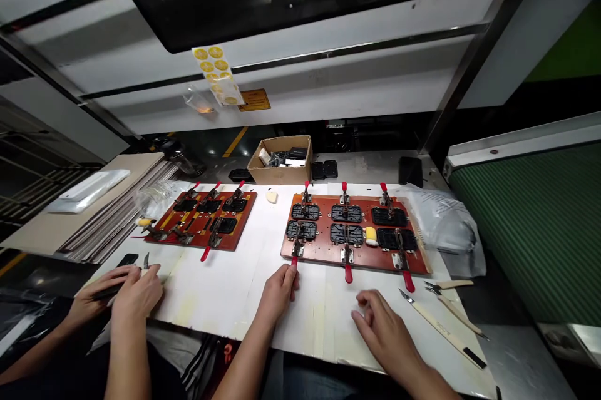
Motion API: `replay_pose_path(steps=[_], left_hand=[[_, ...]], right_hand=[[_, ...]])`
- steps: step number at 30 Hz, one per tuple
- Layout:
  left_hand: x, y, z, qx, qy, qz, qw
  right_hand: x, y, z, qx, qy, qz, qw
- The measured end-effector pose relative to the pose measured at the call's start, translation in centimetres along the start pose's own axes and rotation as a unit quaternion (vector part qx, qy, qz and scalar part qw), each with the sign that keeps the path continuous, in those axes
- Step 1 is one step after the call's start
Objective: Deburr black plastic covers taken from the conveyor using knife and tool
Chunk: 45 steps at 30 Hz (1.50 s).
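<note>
Centre frame: left hand (279, 292) fingers pinch the red clamp handle (295, 260) at the fixture board's (375, 260) lower-left corner. A snapping clamp could nip them. Right hand (380, 325), lower right, lies empty with fingers loosely curled. The blade (407, 295) nearby could cut it.

No writing could be read; the print on the orange sign (254, 99) was too small and blurred.

White-covered desk (244, 300) stands beneath pale, metal-framed wall panels (375, 18), flanked by a green ribbed conveyor belt (539, 225) at right and stacked boards (98, 225) at left, with dark, yellow-lined floor (220, 142) beyond.
</note>
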<state>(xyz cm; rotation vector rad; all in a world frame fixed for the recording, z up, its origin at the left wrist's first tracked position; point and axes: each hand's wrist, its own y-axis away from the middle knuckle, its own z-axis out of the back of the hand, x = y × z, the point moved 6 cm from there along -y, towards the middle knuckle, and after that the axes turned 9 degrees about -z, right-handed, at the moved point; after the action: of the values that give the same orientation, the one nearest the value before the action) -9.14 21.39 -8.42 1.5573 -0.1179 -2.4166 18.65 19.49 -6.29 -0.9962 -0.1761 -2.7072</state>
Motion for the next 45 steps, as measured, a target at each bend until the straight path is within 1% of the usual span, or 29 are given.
replay_pose_path(steps=[1,2,4,5,7,9,10,12,15,17,18,19,20,21,24,26,27,29,32,34,35,36,38,39,40,42,43,44,45], left_hand=[[-0.1,0.0,-0.1,-0.002,-0.004,-0.007,1.000],[-0.2,0.1,-0.2,-0.007,-0.009,-0.013,1.000],[-0.3,0.2,-0.2,-0.018,-0.017,-0.026,0.999],[-0.3,0.3,-0.2,-0.024,-0.020,-0.032,0.999],[-0.2,0.4,-0.3,-0.033,-0.022,-0.039,0.998],[0.1,0.5,-0.3,-0.042,-0.017,-0.042,0.998],[0.2,0.5,-0.2,-0.046,-0.013,-0.043,0.998],[0.4,0.5,-0.2,-0.051,-0.001,-0.042,0.998],[0.7,0.4,0.0,-0.049,0.022,-0.043,0.998],[0.8,0.4,0.3,-0.051,0.037,-0.041,0.997],[0.9,0.4,0.4,-0.056,0.043,-0.040,0.997],[1.0,0.4,0.5,-0.063,0.049,-0.040,0.996],[1.2,0.4,0.6,-0.071,0.056,-0.040,0.995],[1.3,0.5,0.7,-0.080,0.063,-0.043,0.994],[1.6,0.9,1.0,-0.108,0.087,-0.060,0.989],[1.7,1.3,1.1,-0.127,0.107,-0.078,0.983],[1.7,1.6,1.2,-0.137,0.118,-0.088,0.980],[1.7,2.3,1.5,-0.157,0.142,-0.106,0.972],[1.5,3.6,2.0,-0.194,0.186,-0.114,0.956],[1.1,4.7,2.0,-0.202,0.211,-0.113,0.950],[0.6,5.3,1.6,-0.188,0.227,-0.117,0.948],[0.1,5.9,1.1,-0.163,0.249,-0.125,0.947],[-1.2,7.4,-0.6,-0.094,0.295,-0.140,0.941],[-1.8,8.2,-1.5,-0.068,0.314,-0.138,0.937],[-2.1,8.9,-2.4,-0.052,0.328,-0.124,0.935],[-1.9,10.1,-3.9,-0.039,0.333,-0.062,0.940],[-1.7,10.6,-4.6,-0.028,0.331,-0.031,0.943],[-1.5,11.1,-5.3,-0.012,0.329,-0.008,0.944],[-1.4,11.6,-6.0,0.010,0.324,0.005,0.946]], right_hand=[[1.1,-1.6,0.4,0.023,0.071,0.004,0.997],[2.1,-3.2,0.7,0.047,0.146,0.009,0.988],[4.0,-6.2,1.0,0.090,0.262,0.016,0.961],[4.8,-7.4,1.0,0.104,0.294,0.016,0.950],[6.1,-9.0,0.8,0.123,0.320,0.024,0.939],[6.8,-9.5,0.6,0.148,0.340,0.040,0.928],[7.0,-9.7,0.9,0.159,0.346,0.050,0.923],[7.2,-10.2,2.6,0.177,0.349,0.063,0.918],[7.8,-12.5,7.3,0.180,0.337,0.059,0.922],[8.5,-14.9,10.2,0.146,0.335,0.038,0.930],[8.9,-16.1,11.1,0.124,0.339,0.024,0.932],[9.3,-17.3,11.5,0.107,0.345,0.011,0.932],[9.7,-18.3,11.2,0.098,0.353,-0.003,0.930],[10.0,-19.1,10.5,0.101,0.362,-0.016,0.927],[10.6,-20.4,6.8,0.141,0.382,-0.049,0.912],[11.1,-20.7,5.0,0.164,0.382,-0.058,0.908],[11.3,-20.8,4.6,0.172,0.376,-0.058,0.909],[12.0,-20.8,4.6,0.179,0.355,-0.048,0.916],[13.4,-19.9,5.4,0.176,0.287,-0.008,0.942],[14.2,-17.6,5.4,0.178,0.211,0.028,0.961],[14.4,-15.9,5.1,0.184,0.166,0.045,0.968],[14.5,-13.7,4.5,0.194,0.120,0.059,0.972],[14.3,-8.7,3.0,0.213,0.033,0.075,0.974],[14.1,-6.4,2.3,0.217,-0.008,0.074,0.973],[13.7,-4.3,1.8,0.216,-0.051,0.066,0.973],[12.5,-1.1,1.3,0.221,-0.154,0.049,0.962],[11.5,0.1,1.6,0.220,-0.198,0.045,0.954],[10.1,0.9,2.2,0.212,-0.212,0.039,0.953],[8.2,1.6,3.1,0.193,-0.193,0.024,0.962]])
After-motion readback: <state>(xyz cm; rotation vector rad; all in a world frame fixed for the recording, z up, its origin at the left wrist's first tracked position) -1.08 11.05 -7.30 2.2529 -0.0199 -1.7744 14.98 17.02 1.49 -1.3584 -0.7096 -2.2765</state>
